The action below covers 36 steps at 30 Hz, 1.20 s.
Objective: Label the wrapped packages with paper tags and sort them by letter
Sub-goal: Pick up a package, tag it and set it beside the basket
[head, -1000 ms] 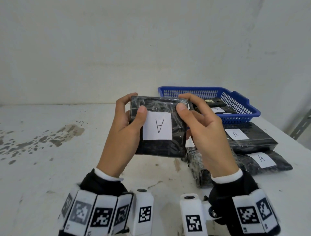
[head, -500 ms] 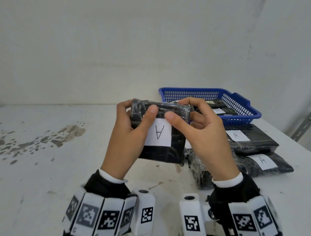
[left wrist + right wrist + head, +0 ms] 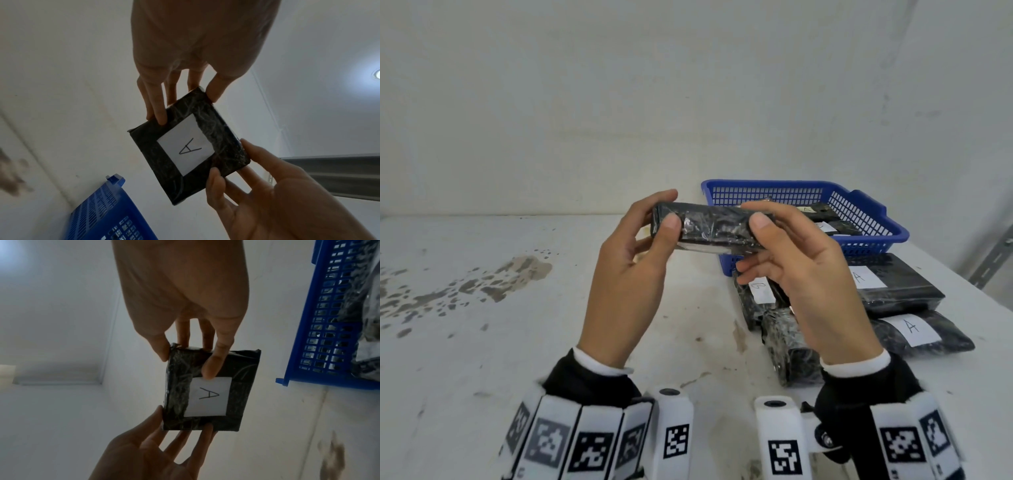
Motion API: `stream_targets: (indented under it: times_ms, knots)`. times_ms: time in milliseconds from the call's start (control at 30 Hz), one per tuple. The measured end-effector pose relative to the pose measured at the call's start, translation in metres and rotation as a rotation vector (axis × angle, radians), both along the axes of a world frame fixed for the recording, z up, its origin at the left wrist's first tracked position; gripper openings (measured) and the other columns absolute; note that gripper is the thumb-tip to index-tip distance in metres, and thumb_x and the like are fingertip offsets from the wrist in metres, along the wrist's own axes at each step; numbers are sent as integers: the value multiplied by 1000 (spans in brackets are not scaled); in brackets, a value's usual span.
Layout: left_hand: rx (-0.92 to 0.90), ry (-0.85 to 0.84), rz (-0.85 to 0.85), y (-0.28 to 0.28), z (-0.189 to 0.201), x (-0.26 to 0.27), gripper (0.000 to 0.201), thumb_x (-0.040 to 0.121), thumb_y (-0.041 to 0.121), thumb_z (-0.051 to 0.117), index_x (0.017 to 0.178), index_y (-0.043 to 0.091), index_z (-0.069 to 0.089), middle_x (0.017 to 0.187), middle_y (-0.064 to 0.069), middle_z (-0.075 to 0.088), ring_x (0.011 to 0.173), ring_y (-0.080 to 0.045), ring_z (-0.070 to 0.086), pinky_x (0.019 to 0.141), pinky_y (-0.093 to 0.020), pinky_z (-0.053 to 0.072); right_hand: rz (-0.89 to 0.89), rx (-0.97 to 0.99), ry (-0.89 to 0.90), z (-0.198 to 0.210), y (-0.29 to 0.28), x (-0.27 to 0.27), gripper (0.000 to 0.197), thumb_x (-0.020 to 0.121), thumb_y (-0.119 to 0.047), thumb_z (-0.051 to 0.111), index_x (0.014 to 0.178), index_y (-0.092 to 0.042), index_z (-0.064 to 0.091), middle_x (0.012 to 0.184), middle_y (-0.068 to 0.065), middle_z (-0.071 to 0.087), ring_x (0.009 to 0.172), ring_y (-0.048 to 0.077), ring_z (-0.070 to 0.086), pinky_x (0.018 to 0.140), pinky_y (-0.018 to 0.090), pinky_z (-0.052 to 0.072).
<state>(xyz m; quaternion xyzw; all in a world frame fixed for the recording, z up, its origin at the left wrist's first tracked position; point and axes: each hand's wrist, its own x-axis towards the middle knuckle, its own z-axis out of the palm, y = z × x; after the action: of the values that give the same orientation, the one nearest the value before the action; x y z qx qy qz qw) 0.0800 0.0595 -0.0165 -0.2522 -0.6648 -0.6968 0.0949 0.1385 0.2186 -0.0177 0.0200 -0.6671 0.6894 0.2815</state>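
Note:
I hold a black plastic-wrapped package [image 3: 710, 228] in the air with both hands, above the white table [image 3: 517, 342]. It lies flat and edge-on to the head view. Its white paper tag [image 3: 186, 146] marked A faces down toward the wrists; the same tag [image 3: 208, 396] shows in the right wrist view. My left hand [image 3: 664, 210] pinches the package's left end between thumb and fingers. My right hand [image 3: 756, 214] pinches the right end the same way, and one of its fingertips [image 3: 209, 369] touches the tag's edge.
A blue basket [image 3: 869, 219] with wrapped packages stands at the back right. In front of it lie two packages tagged A [image 3: 893, 284] [image 3: 921, 332], another tagged package [image 3: 760, 291] and an untagged one [image 3: 787, 346]. Brown stains [image 3: 465, 284] mark the table's left side.
The package tipped from upright, tag facing me, to flat with the tag underneath. Both thumbs slid off the tag onto the near edge.

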Motion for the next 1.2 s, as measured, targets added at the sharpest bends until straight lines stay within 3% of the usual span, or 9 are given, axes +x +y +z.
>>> stream_targets:
  times_ms: [300,533,633,700,800,900,1000,1067,1200]
  knots:
    - [-27,17,5,4,-1,5,22,87,25,66,110,26,67,113,-4,66,91,-14,62,68,-4,44,-79,86,-1,-1,-6,0,35,70,-45,71,93,-19,67,85,-11,68,57,16,60,53,28,51]
    - [-21,2,28,4,0,5,27,82,36,69,108,29,70,117,-1,66,100,-15,64,75,-9,48,-31,118,29,-4,-5,-1,37,68,-33,78,98,-19,62,82,-18,71,61,4,65,57,16,50]
    - [31,-32,20,4,0,3,30,81,55,68,100,32,75,115,3,68,107,-14,65,94,-33,52,-6,107,32,-5,-2,-1,36,68,-28,79,97,-18,61,94,-21,71,73,4,69,63,15,52]
    - [80,-92,-13,1,2,2,32,83,51,67,106,29,73,111,2,71,105,-13,67,95,-36,52,26,78,33,-5,0,-1,32,68,-28,78,95,-19,63,112,-18,69,84,5,70,69,17,53]
    - [109,-285,-119,-6,1,-6,45,86,26,70,128,17,58,105,-7,73,100,-18,70,87,-31,57,53,17,27,-4,1,-2,19,73,-30,74,90,-25,68,132,-14,63,96,7,70,81,25,56]
    - [24,-308,-179,-11,-1,-9,71,76,14,78,138,25,46,113,-6,71,96,-17,71,82,-30,58,49,56,18,-5,2,-4,35,80,-22,78,111,-33,66,144,-19,53,104,25,69,97,38,55]
    - [22,-297,-187,-11,-1,-9,72,83,6,72,143,25,39,117,-5,69,97,-15,71,83,-25,57,40,83,-30,-8,5,-4,65,85,-18,78,138,-43,50,142,-18,54,118,7,63,108,36,48]
    - [9,-280,-205,-11,-1,-9,70,84,4,69,144,25,39,115,-5,70,97,-16,71,82,-26,57,67,91,-69,-10,6,-5,76,83,-21,80,145,-43,43,137,-8,62,126,8,59,112,40,44]
    - [-15,-234,-221,-10,0,-4,72,85,10,70,144,33,36,122,0,64,96,-19,71,76,-36,61,80,125,-64,-10,1,-4,78,85,-16,75,150,-38,37,122,-8,72,113,7,67,97,27,54]
